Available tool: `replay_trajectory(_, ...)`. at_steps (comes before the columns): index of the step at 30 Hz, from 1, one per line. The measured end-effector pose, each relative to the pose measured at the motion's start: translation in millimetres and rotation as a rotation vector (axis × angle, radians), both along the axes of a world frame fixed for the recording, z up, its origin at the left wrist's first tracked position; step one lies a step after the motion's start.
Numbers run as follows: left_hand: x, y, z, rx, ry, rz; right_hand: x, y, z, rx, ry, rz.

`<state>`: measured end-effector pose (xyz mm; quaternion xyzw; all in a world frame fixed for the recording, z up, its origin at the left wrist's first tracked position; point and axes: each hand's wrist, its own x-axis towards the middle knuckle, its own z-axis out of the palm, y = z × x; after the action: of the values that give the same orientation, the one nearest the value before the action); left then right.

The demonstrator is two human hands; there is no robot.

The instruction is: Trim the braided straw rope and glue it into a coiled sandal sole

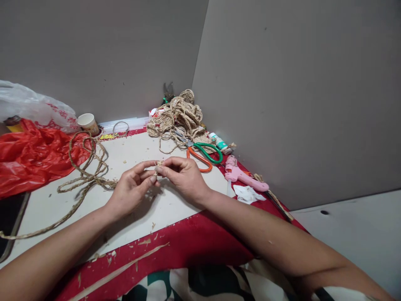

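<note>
My left hand point(134, 184) and my right hand point(181, 177) meet over the white board point(175, 202). Between their fingertips is a small piece of frayed straw cord point(159, 164), pinched from both sides; most of it is hidden by the fingers. Beside my left wrist lies a loosely looped length of braided straw rope point(90, 177), one end trailing to the left edge. Just beyond my right hand, scissors point(205, 156) with one green and one orange handle rest against a heap of coiled straw rope point(180, 117).
A pink glue gun point(246, 177) and crumpled white tissue point(249, 194) lie on the red cloth point(188, 240) at right, near a small white-green bottle point(218, 142). At left are a red plastic bag point(37, 154) and a paper cup point(88, 123). Pliers point(168, 91) stand behind the rope.
</note>
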<state>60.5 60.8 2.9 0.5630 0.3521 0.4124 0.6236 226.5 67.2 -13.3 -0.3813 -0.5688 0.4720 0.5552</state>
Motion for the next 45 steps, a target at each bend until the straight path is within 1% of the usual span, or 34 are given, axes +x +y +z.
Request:
replay_trajectory(3,0.2,-1.0,-0.4,0.004,0.021,0.016,-1.0,-0.3,-1.1,0.002,-0.032,-0.047)
replay_trajectory(6,-0.1,-0.7,1.1,0.024,0.054,0.035,-0.5,1.2,-1.7,-0.038,0.009,-0.083)
replay_trajectory(10,-1.3,1.0,3.5,0.028,0.061,0.024,1.8,4.7,-1.7,-0.170,0.101,0.020)
replay_trajectory(16,-2.7,1.7,3.9,0.025,0.071,-0.014,3.0,8.4,-1.8,-0.279,0.226,0.184)
replay_trajectory(19,-3.2,2.5,2.6,0.041,0.105,-0.040,2.2,8.3,-3.0,-0.315,0.258,0.203)
replay_trajectory(22,-4.4,3.9,1.0,0.093,0.182,-0.033,0.7,7.1,-3.9,-0.290,0.291,0.189)
replay_trajectory(24,-5.2,4.7,0.8,0.145,0.246,0.013,0.3,6.7,-3.5,-0.266,0.310,0.175)
replay_trajectory(26,-5.8,5.2,2.0,0.163,0.294,0.048,1.2,6.9,-2.3,-0.252,0.311,0.151)
replay_trajectory(28,-6.0,5.7,4.8,0.118,0.301,0.037,3.4,7.8,-0.6,-0.231,0.296,0.125)
replay_trajectory(31,-6.2,7.1,11.1,0.036,0.276,-0.018,7.1,9.2,2.4,-0.191,0.260,0.109)
replay_trajectory(34,-7.1,9.8,15.2,0.045,0.306,-0.054,9.2,9.3,4.9,-0.182,0.232,0.151)
replay_trajectory(37,-8.8,13.0,13.0,0.026,0.346,-0.069,9.9,9.1,6.6,-0.179,0.240,0.167)
replay_trajectory(41,-11.3,15.8,5.6,-0.033,0.265,-0.052,10.1,9.5,6.6,-0.165,0.228,0.137)
replay_trajectory(45,-11.1,14.7,4.6,-0.065,0.218,-0.090,9.5,9.2,3.2,-0.156,0.196,0.122)
